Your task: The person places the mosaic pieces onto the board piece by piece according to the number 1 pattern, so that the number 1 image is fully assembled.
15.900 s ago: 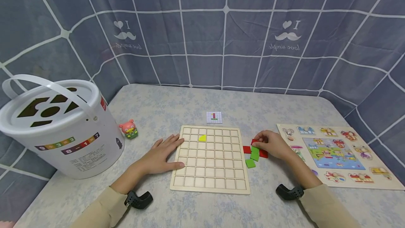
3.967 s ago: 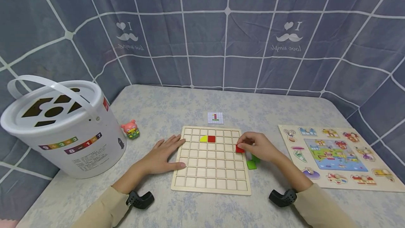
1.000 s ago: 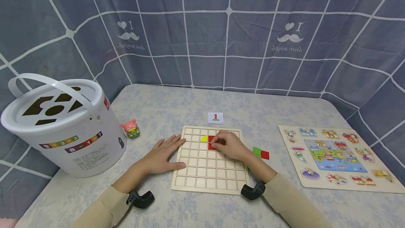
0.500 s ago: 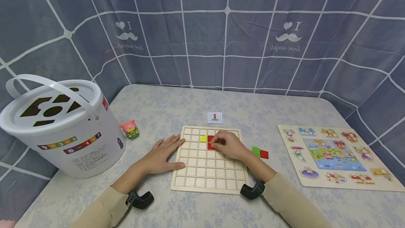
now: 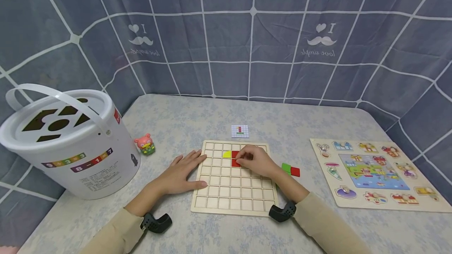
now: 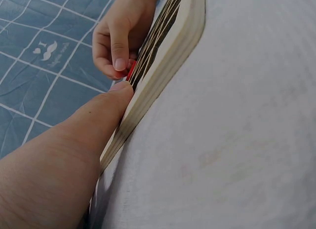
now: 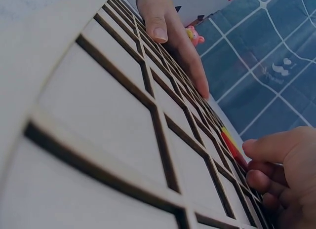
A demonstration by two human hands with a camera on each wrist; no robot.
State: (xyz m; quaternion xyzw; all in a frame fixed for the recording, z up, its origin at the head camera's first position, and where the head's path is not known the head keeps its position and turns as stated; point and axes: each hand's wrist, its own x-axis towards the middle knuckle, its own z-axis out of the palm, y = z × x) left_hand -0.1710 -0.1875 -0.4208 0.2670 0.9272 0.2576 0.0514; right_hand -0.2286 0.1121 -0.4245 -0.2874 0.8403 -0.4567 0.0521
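Observation:
A square wooden grid board (image 5: 226,203) lies on the table. Flat across its left edge rests my left hand (image 5: 181,173), fingers spread. Near the top of the grid sit a yellow piece (image 5: 227,154) with one curved side and, right beside it, a red square tile (image 5: 234,153). Directly below that, my right hand (image 5: 257,162) has thumb and fingertips pinched at a second red square tile (image 5: 235,163), at its cell. Part of both red tiles is hidden behind the fingers. Right of the board lie a green tile (image 5: 286,168) and another red tile (image 5: 295,172).
Behind the board is a small pattern card (image 5: 239,131). A picture puzzle board (image 5: 374,197) with knobbed pieces lies at the right. To the left stand a large white bucket (image 5: 102,167) and a small pink-headed toy (image 5: 144,144).
Since the oldest frame, two red tiles have moved from the right-hand pile onto the grid. My right hand went from pile to board; over the last second it barely moves. My left hand stays put.

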